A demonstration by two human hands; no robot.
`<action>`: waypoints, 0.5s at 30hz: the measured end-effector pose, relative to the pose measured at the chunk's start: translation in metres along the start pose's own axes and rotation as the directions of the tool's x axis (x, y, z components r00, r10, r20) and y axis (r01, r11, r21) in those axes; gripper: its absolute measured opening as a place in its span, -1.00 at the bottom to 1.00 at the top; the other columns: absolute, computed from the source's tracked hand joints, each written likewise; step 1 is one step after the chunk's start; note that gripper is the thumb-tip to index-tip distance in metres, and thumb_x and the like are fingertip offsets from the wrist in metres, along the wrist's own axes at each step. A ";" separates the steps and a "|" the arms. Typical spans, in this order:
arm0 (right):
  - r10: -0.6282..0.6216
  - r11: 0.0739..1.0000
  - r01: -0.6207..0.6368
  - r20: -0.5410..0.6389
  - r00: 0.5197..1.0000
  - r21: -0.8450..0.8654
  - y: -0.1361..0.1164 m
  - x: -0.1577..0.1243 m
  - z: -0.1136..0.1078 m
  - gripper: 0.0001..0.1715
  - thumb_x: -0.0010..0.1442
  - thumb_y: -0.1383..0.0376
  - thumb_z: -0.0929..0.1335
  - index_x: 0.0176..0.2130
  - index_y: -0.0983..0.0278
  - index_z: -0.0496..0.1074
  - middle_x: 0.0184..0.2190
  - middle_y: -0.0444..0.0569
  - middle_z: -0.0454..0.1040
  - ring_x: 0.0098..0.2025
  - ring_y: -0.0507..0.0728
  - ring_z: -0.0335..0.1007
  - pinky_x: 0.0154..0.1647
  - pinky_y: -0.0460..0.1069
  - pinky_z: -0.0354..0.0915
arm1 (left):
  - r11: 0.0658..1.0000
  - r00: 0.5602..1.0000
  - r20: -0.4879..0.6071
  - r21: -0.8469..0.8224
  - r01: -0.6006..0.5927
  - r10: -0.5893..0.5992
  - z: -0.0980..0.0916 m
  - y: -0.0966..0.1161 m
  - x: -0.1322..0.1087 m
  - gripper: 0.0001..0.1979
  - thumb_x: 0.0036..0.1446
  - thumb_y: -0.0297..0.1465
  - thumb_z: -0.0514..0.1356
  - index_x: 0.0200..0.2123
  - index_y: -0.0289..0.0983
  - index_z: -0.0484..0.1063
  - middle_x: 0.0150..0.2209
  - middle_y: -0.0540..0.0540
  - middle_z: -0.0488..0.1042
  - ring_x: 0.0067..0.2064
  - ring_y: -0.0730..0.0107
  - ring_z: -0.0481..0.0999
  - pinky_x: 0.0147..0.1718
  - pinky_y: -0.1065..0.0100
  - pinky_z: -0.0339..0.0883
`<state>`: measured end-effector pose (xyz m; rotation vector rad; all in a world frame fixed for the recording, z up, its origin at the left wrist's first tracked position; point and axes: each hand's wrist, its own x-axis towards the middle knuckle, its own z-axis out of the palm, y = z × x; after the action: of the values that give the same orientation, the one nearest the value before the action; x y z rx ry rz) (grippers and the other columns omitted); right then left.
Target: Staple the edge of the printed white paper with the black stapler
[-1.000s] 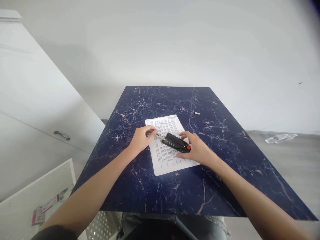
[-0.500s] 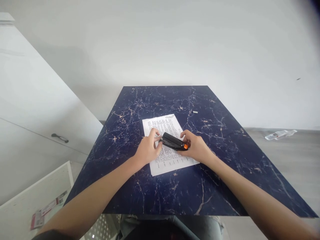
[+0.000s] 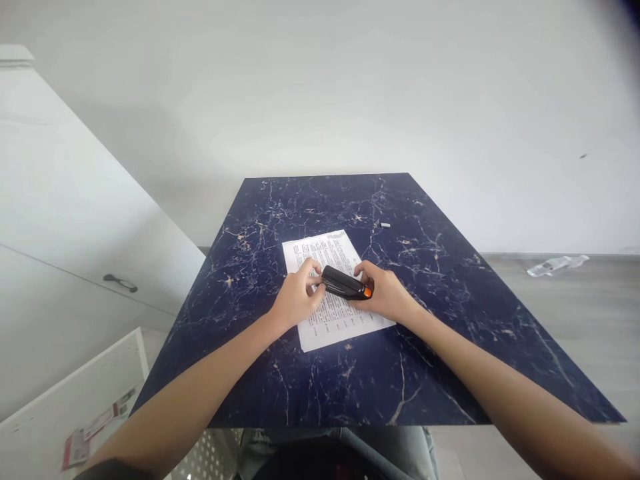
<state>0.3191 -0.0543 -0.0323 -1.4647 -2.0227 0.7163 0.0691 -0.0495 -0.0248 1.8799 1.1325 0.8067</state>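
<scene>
A black stapler (image 3: 343,283) with an orange piece near its right end lies slantwise above the printed sheets of paper (image 3: 350,327). My right hand (image 3: 383,290) grips the orange end, fingers curled round it. At the opposite end my left hand (image 3: 297,293) is closed, thumb and fingertips pressed against the stapler's tip. Both hands rest over the paper, and the right fingertips are partly hidden behind the stapler. A small pale strip, which looks like a row of staples (image 3: 385,225), lies beyond the paper to the right.
The dark blue marbled table (image 3: 280,393) carries the paper. To the left stands a white cabinet with a dark handle (image 3: 120,283). A white surface at lower left holds red-and-white packages (image 3: 93,430). Clear plastic packaging (image 3: 557,265) lies on the floor at right.
The whole view has shifted slightly. The shiny tip at the stapler's left end shows less than before. Both hands keep about the same places on the stapler.
</scene>
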 end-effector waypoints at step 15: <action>-0.061 0.992 0.049 -0.102 0.993 -0.113 -0.012 0.000 -0.027 -0.79 0.15 0.21 0.50 -0.19 0.22 0.58 -0.28 -0.04 0.61 -0.30 0.15 0.49 -0.26 0.06 0.36 | 0.766 0.972 -0.109 0.636 -0.091 0.206 -0.011 -0.036 0.017 -0.76 0.34 -0.32 0.17 0.00 -0.19 0.55 0.15 -0.23 0.49 0.20 -0.09 0.40 0.17 -0.14 0.31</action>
<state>0.3296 -0.0549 -0.0048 -1.4699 -2.0408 0.5014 0.0517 -0.0204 -0.0488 2.5194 1.5102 0.7410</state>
